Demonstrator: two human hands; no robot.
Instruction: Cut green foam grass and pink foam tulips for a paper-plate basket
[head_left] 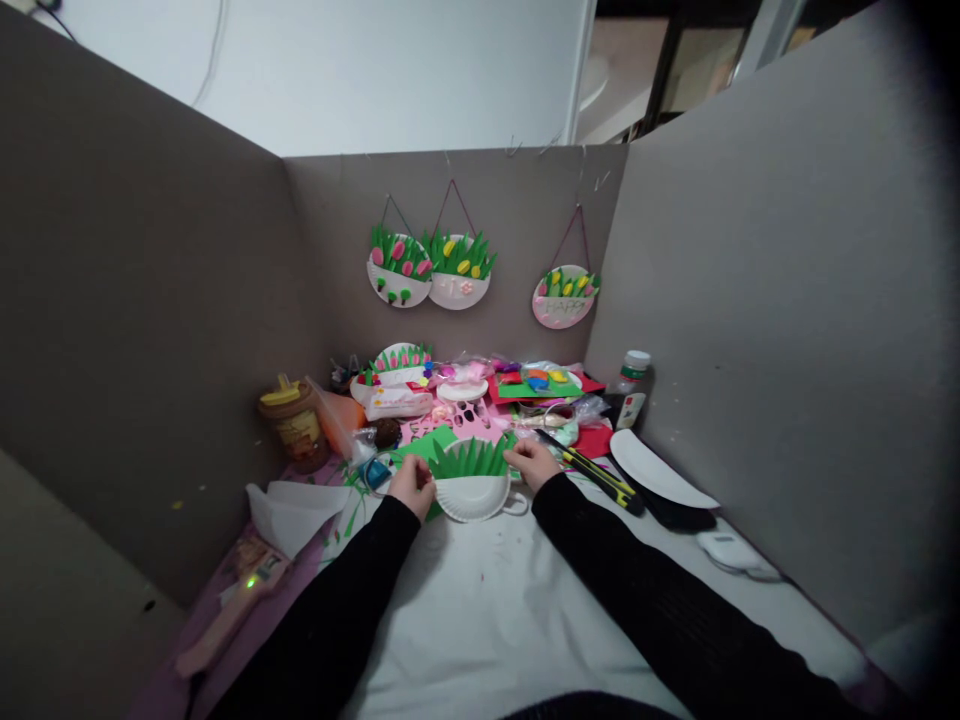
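Observation:
Between my hands, over the front of the work surface, is a white paper plate craft (pixel 472 498) with a fluted half-plate across its lower part. A strip of green paper grass (pixel 471 459) with pointed blades sticks up from behind that half. My left hand (pixel 414 484) is closed at the left edge of the plate, where grass and rim meet. With fingertips pinched, my right hand (pixel 534 463) holds the right end of the paper grass. A roll of white tape (pixel 516 504) seems to lie beside the plate, under my right hand.
Finished plate baskets with paper tulips (pixel 459 290) hang on the grey back panel. Coloured paper and craft bits (pixel 465 418) crowd the back. A brown cup (pixel 294 425) and glue gun (pixel 236 620) are left; a yellow-black cutter (pixel 600 478), cut plate (pixel 660 470) and bottle (pixel 630 385) right.

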